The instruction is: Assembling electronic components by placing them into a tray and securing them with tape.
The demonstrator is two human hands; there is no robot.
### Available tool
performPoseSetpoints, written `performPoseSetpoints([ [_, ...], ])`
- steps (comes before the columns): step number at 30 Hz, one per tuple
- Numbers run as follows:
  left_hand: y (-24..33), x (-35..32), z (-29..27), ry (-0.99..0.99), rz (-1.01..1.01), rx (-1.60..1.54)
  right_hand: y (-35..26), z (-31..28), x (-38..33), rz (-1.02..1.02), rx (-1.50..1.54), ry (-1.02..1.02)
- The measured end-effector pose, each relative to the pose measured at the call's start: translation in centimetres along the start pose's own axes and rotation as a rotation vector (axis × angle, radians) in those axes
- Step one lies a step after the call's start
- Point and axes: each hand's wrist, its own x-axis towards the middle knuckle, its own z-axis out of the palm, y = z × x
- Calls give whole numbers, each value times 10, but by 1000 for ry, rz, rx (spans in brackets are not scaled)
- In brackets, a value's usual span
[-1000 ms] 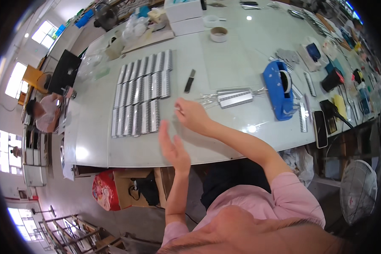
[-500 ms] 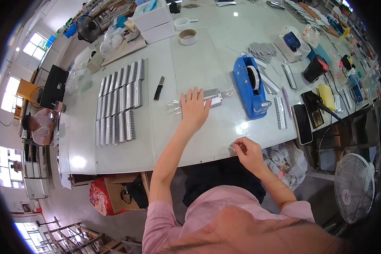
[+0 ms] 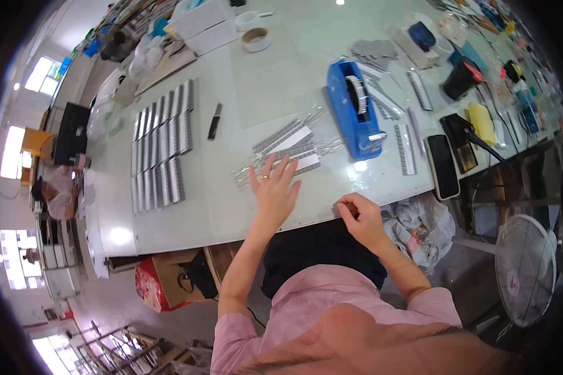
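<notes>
Table (image 3: 187,219) is sitting pale and crowded, rows of silver strips (image 3: 159,153) lying well left of the blue tape dispenser (image 3: 355,107). Clear-wrapped strip packs (image 3: 289,149) are lying just left of that dispenser. Left hand (image 3: 274,190) is now pressing flat at their near edge, fingers spread, after hovering in the air a second ago. Right hand (image 3: 360,217) has dropped back to the table edge below the dispenser, fingertips pinching something too small to tell, maybe tape.
</notes>
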Motion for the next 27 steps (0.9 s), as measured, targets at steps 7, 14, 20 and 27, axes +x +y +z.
performPoseSetpoints([
  [7,-13,17,-4,35,52,-54,5,2,-2,-24,-35,-10],
  [14,4,-10,-10,14,172,-10,2,-1,-4,-79,-103,51],
  [20,34,-52,-18,17,123,61,18,-13,5,-379,-507,116],
  [27,64,-73,-11,-53,-77,-73,26,-23,17,-458,-637,79],
])
